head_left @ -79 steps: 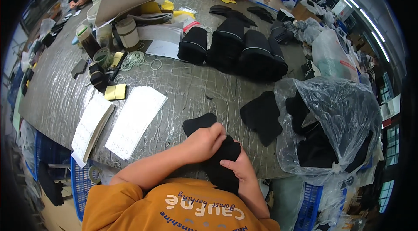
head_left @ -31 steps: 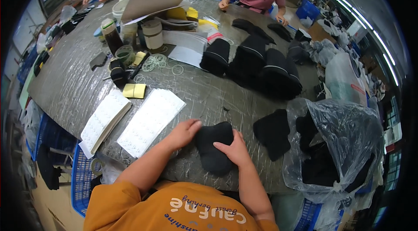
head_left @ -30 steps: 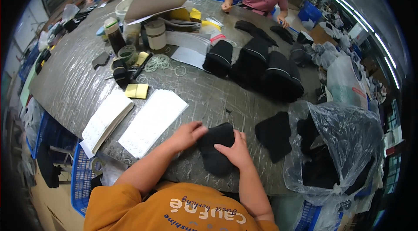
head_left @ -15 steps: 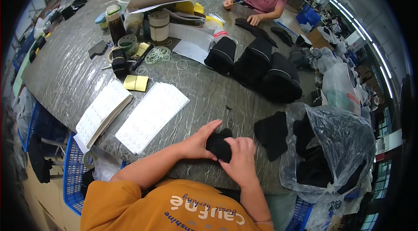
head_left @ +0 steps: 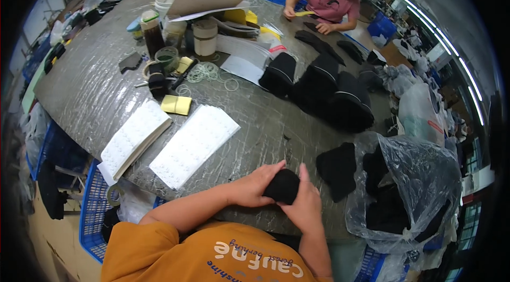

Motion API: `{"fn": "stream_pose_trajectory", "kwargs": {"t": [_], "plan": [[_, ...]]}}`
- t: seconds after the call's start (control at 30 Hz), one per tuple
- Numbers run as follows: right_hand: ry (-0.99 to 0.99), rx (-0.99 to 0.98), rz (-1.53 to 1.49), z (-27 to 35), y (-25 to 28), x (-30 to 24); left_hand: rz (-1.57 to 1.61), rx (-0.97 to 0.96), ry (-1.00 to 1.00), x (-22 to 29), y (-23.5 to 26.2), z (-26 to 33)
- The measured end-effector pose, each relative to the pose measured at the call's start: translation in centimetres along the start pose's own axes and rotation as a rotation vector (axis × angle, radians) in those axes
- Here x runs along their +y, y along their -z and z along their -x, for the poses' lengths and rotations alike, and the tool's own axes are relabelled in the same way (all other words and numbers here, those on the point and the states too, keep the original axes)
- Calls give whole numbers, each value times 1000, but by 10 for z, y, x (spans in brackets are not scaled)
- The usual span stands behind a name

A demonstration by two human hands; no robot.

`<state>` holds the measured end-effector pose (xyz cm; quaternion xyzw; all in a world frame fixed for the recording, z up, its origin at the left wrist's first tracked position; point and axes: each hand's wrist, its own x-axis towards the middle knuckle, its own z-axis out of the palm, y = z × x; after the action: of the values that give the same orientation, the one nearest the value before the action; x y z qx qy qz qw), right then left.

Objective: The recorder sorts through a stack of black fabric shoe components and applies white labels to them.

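Note:
A small stack of black fabric pieces (head_left: 283, 186) is gripped between my two hands over the near edge of the table. My left hand (head_left: 255, 188) wraps its left side, thumb below and fingers along the far side. Against the right side presses my right hand (head_left: 305, 203), its fingers pointing up and away. Just right of the hands lies a flat black fabric piece (head_left: 337, 171). Beyond it, a clear plastic bag (head_left: 425, 175) holds more black pieces. Farther off stand several tied black bundles (head_left: 348, 102).
Two stacks of white printed sheets (head_left: 195, 146) lie left of my hands, near a yellow pad (head_left: 176, 104) and pale rubber bands (head_left: 204, 73). Jars and a bottle (head_left: 152, 37) stand behind. A co-worker in pink (head_left: 329, 0) sits across the table (head_left: 79, 85); another person is far left.
My hands have shifted their hold, the right fingers now straightened along the stack's side instead of curled over its top. The view has moved slightly. The co-worker in pink now holds something yellow.

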<state>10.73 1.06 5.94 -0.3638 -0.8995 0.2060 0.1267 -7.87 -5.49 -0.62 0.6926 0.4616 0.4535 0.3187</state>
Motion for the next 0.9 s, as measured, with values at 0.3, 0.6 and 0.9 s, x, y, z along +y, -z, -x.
{"fn": "stream_pose_trajectory", "kwargs": {"t": [0.3, 0.6, 0.9], "plan": [[-345, -257, -798, -9, -22, 75, -765, 369, 618, -21, 111, 22], [-515, -379, -1047, -21, -12, 42, -671, 387, 848, -34, 153, 43], [-580, -300, -1010, -13, -19, 37, -286, 105, 308, 20, 85, 22]]}}
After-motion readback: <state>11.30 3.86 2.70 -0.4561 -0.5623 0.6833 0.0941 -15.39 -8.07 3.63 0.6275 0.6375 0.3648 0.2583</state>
